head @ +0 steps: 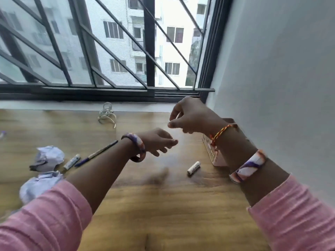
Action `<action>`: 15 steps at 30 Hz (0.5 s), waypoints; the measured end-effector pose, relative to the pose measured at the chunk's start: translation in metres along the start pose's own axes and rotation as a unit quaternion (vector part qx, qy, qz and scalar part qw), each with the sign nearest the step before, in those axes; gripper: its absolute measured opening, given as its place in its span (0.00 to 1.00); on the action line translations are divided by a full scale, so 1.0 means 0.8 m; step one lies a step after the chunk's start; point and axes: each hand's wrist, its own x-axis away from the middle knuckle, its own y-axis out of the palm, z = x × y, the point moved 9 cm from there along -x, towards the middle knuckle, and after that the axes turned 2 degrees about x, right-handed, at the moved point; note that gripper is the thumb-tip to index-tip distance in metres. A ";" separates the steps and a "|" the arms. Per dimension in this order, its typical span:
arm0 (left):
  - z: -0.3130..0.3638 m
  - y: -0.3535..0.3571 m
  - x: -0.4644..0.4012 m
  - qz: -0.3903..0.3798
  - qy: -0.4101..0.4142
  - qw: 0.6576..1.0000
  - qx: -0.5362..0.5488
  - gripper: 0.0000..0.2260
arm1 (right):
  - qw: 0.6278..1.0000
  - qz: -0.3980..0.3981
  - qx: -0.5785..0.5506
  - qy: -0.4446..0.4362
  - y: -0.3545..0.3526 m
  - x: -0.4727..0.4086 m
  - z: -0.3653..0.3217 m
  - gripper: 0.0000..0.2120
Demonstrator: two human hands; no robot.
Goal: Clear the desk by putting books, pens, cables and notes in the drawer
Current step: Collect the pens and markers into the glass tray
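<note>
My left hand (157, 142) hovers over the middle of the wooden desk (145, 205), fingers loosely curled and holding nothing. My right hand (190, 116) is raised above it, with thumb and forefinger drawn together. A pale sliver shows between them, and I cannot tell whether it is a held thing. A white coiled cable (107, 115) lies near the window sill. A dark pen (97, 153) and a short white marker (72, 161) lie left of my left forearm. A second white marker (194, 168) lies between my arms. Two crumpled notes (49, 157) (39, 183) sit at the left. No drawer is in view.
A pink box-like object (215, 156) stands against the right wall, partly hidden by my right wrist. A barred window (108, 51) runs along the far edge of the desk. A grey wall (281, 87) bounds the right side. A small purple thing (2, 134) shows at the far left edge.
</note>
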 end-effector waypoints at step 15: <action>-0.167 -0.155 0.236 0.170 -0.276 0.904 -0.280 0.15 | 0.916 -0.162 0.165 -0.326 0.288 -0.043 -0.197 0.17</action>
